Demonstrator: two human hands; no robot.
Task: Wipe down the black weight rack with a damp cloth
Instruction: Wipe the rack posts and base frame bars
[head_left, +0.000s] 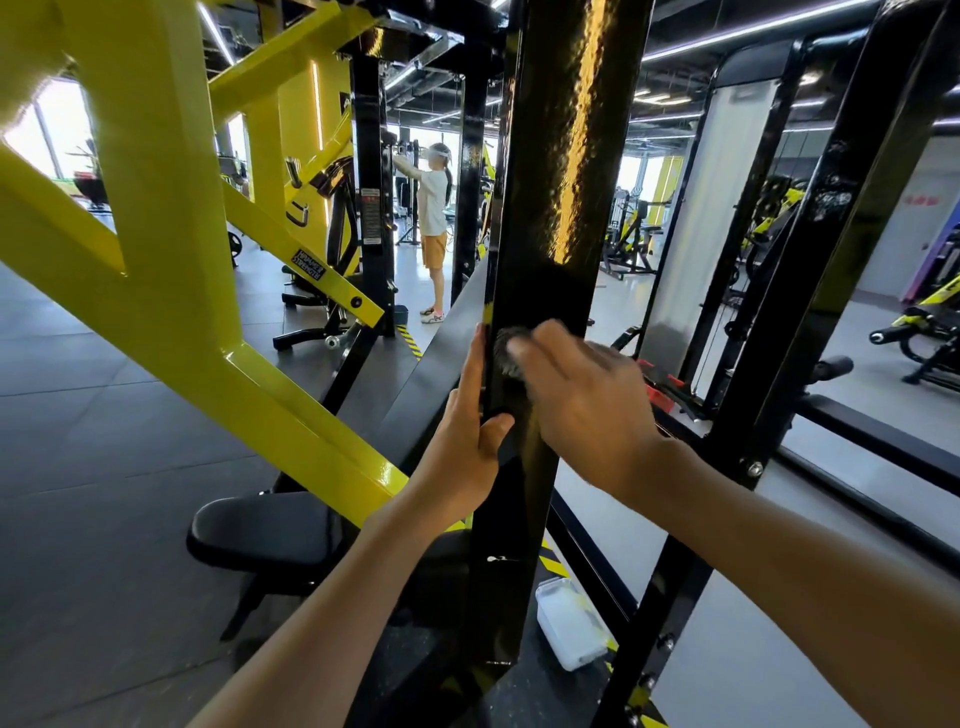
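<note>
The black weight rack's upright post (540, 260) runs nearly vertical, its long axis rising above and dropping below the right hand (582, 389), which presses a dark cloth (506, 348) against the post's front, while the left hand (467, 415) clasps the post's left edge.

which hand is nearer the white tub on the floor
Left. The left hand grips the black upright's edge, more directly above the white tub; the right hand presses the cloth slightly higher.
</note>
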